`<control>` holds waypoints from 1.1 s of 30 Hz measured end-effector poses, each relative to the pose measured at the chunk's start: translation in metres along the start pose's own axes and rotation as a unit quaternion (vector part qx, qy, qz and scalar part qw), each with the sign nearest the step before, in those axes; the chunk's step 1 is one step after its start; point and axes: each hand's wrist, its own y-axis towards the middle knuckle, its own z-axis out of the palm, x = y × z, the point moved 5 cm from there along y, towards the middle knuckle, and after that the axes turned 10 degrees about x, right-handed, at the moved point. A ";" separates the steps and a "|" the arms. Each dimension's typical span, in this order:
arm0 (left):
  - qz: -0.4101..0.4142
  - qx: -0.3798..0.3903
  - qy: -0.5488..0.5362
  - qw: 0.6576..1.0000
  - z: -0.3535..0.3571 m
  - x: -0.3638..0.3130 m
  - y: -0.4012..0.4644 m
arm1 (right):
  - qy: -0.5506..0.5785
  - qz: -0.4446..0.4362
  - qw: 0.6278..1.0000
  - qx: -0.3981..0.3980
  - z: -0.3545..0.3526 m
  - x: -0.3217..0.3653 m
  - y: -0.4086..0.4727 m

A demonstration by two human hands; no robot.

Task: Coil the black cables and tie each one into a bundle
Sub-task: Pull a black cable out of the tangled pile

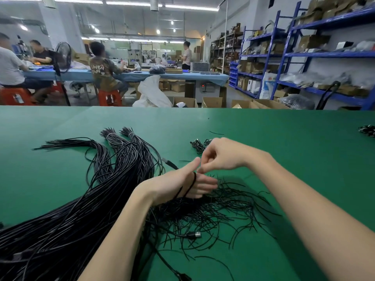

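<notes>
A green desk (284,149) fronts a workshop with blue shelving (304,53) stacked with cardboard boxes (312,40) and open cartons (211,102) on the floor. Loose black cables (91,199) sprawl across the desk's left. The left hand (182,183) has one cable (190,185) looped round its straight fingers; the right hand (221,155) pinches fingertips together just above.

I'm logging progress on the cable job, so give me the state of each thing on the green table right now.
Left hand: fingers straight, black cable looped around it.
Right hand: fingers curled, pinching near the left thumb.
Long cable heap: uncoiled; two bunches banded at the far end.
Short ties: loose, scattered.
Finished bundles: coiled, beyond the hands.
</notes>
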 end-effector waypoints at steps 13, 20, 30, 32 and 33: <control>0.231 -0.181 -0.216 0.931 -0.026 -0.025 -0.017 | 0.483 -0.056 0.873 -0.022 0.078 0.011 -0.018; 0.181 -0.081 -0.148 0.969 -0.010 -0.028 -0.020 | 0.429 -0.021 0.900 0.082 0.103 -0.018 -0.006; -0.035 0.034 0.035 0.998 -0.002 0.002 -0.004 | 0.171 0.027 0.972 0.157 0.002 -0.001 -0.011; -0.070 -0.074 0.051 0.994 -0.018 0.011 0.003 | 0.123 0.026 0.988 0.095 -0.012 0.014 -0.013; -0.072 -0.118 0.037 0.990 -0.024 0.015 0.005 | 0.115 0.024 0.992 0.050 -0.014 0.020 -0.015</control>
